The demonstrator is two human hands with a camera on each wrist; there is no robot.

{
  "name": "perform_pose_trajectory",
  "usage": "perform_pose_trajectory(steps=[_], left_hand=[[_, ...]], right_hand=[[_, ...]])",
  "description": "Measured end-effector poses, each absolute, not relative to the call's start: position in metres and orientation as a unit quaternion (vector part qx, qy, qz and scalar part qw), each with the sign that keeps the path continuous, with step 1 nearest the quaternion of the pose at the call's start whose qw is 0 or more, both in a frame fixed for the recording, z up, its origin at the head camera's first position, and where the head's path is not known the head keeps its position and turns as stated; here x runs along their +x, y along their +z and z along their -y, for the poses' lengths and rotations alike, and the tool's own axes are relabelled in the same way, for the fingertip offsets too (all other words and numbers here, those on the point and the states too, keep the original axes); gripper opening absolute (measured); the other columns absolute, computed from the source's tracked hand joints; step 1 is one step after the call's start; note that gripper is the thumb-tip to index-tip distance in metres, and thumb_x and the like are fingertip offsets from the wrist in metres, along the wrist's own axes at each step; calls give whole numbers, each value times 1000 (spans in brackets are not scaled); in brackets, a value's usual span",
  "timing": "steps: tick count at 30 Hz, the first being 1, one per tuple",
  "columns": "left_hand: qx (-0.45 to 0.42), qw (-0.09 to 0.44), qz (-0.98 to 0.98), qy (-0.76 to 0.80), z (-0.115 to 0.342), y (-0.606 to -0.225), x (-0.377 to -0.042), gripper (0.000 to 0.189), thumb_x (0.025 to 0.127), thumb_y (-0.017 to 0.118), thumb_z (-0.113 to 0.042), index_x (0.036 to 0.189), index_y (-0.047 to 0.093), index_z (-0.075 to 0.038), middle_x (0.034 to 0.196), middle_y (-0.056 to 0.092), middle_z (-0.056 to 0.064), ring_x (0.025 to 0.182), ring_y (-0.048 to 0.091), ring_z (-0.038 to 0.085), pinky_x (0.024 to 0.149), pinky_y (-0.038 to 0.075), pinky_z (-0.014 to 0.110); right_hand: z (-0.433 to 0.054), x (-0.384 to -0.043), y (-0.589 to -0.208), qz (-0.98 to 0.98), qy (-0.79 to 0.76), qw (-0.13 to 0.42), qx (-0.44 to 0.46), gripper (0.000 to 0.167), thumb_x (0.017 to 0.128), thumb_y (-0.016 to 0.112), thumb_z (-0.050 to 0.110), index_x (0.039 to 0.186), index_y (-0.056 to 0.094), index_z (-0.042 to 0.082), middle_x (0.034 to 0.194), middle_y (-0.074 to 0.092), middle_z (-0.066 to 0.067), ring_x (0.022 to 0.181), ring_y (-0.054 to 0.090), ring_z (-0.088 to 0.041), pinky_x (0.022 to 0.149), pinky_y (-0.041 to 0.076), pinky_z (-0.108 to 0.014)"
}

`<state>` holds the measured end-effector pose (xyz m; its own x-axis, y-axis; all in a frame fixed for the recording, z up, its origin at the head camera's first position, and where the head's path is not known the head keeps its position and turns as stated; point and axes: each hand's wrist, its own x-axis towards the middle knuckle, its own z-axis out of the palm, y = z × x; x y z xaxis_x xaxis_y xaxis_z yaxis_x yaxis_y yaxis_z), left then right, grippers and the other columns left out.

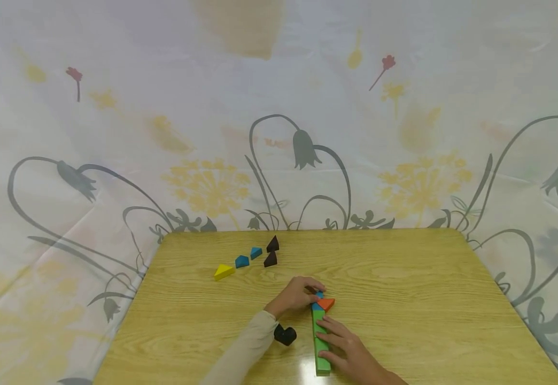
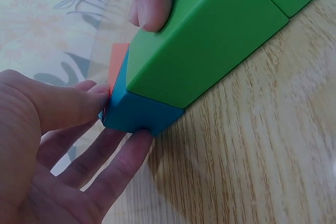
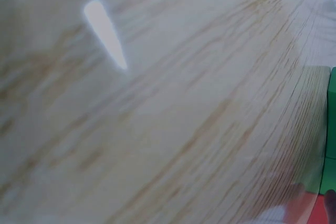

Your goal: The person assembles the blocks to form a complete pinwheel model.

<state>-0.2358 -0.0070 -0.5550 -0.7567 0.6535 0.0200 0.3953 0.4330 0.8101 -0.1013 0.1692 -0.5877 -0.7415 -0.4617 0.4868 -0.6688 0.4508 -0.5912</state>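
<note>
A row of green blocks point(image 1: 321, 342) lies lengthwise on the table. At its far end sit blue blocks point(image 2: 139, 111) and a red-orange triangular block point(image 1: 326, 304). My left hand point(image 1: 295, 295) pinches the blue block that touches the green row, thumb by the orange piece and fingertips at the blue side. In the left wrist view my left hand point(image 2: 68, 145) shows this grip close up. My right hand point(image 1: 348, 350) rests its outstretched fingers along the right side and top of the green blocks. Only a fingertip of it shows in the right wrist view, beside the red block point(image 3: 317, 212).
Beyond the left hand lie a yellow triangular block point(image 1: 223, 272), two small blue blocks point(image 1: 242, 261) and two dark triangular blocks point(image 1: 271, 259). A black rounded object point(image 1: 286, 336) is beside the left sleeve. A patterned cloth point(image 1: 279, 176) hangs behind the wooden table point(image 1: 404, 278).
</note>
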Motion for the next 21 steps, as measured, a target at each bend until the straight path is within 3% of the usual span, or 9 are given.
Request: perform_pose_trajectory(steps=[21], left_hand=[[292,154,-830,449,9,-552,-233,20,90,62,-2,108,70,-4,109,66,4,97,62,19,75,51,22]], right_hand=[[-169,-103,-590,832,407,148,346,37,83,73,17,116,67,1,129,54,-17,121,47,-39,99,42,-24]])
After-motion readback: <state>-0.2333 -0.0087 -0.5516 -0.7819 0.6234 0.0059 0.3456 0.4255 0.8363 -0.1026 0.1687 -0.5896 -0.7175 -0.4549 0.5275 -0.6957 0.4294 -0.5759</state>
